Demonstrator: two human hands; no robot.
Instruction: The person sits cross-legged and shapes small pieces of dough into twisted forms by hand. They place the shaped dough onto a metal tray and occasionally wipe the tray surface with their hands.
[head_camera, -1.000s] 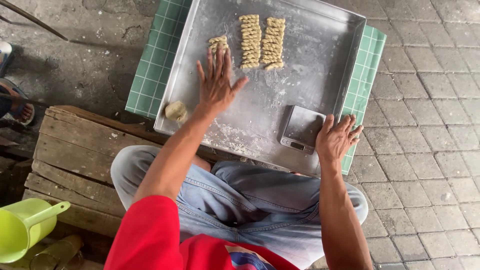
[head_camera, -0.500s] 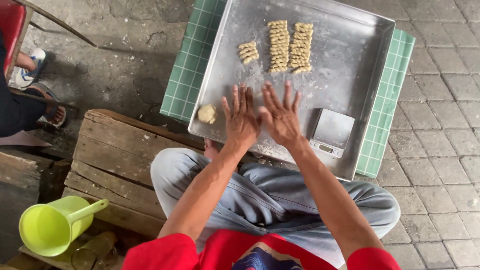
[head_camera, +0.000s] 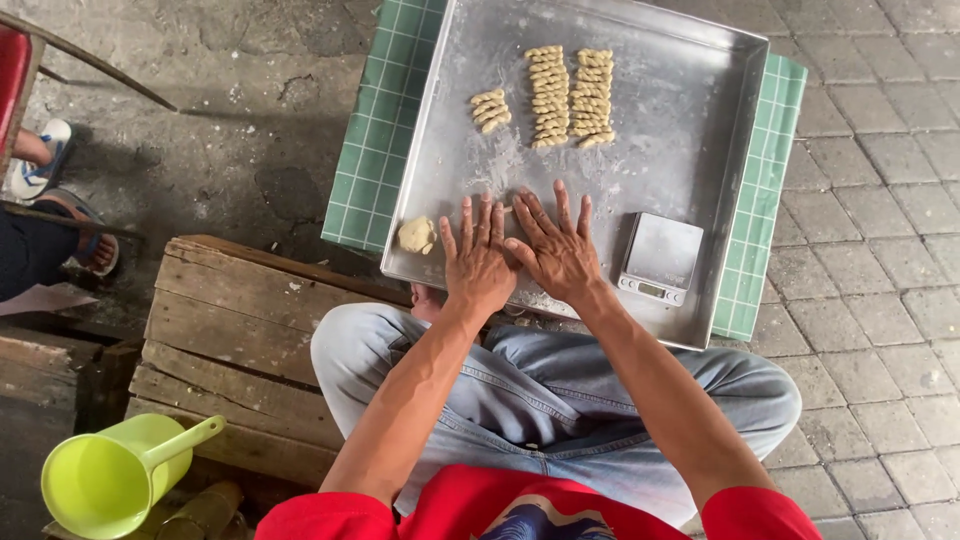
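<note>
Since 0.5 s ago both hands have slid slightly up the metal tray (head_camera: 700, 130), fingers spread wider; camera view shifted too. I log left hand (head_camera: 478, 258) and right hand (head_camera: 556, 250) flat, palms down, side by side w/ thumbs touching, near tray's front edge. Neither grip is closed on anything; fingers extended, pressing on the floured surface. A thin bit of dough seems to show between the hands, but I cannot tell for sure.

Progress, my est.: two full rows plus one short row of twisted dough pieces (head_camera: 570, 97) done, at tray's far side, well apart from hands. Dough lump (head_camera: 416, 235) remains, just left of left hand, not touching. Digital scale (head_camera: 658, 258) sits near right hand.
</note>
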